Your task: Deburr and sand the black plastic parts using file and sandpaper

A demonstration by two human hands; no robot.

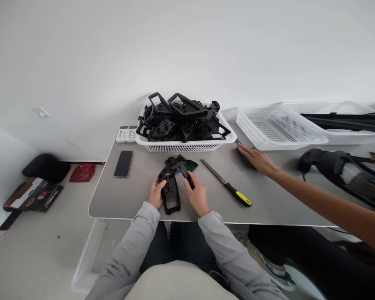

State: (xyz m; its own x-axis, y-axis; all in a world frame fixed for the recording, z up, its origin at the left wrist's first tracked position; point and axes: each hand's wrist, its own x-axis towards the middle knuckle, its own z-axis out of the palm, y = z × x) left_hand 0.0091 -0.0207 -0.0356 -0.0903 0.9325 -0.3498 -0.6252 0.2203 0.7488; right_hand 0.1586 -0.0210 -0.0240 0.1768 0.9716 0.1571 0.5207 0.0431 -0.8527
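Observation:
A black plastic frame part with an open window at its near end is tilted over the table in front of me. My left hand grips its left side, thumb on top. My right hand is closed around a narrow black piece beside the frame part's upper right. Whether that piece is a tool or part of the frame I cannot make out. A dark, glossy, greenish flap shows just beyond my right fingers. To the right lies a file with a black and yellow handle.
A white basket heaped with black plastic parts stands behind. A phone and small white boxes are at left. From the right, another person's hand touches a dark item near white trays.

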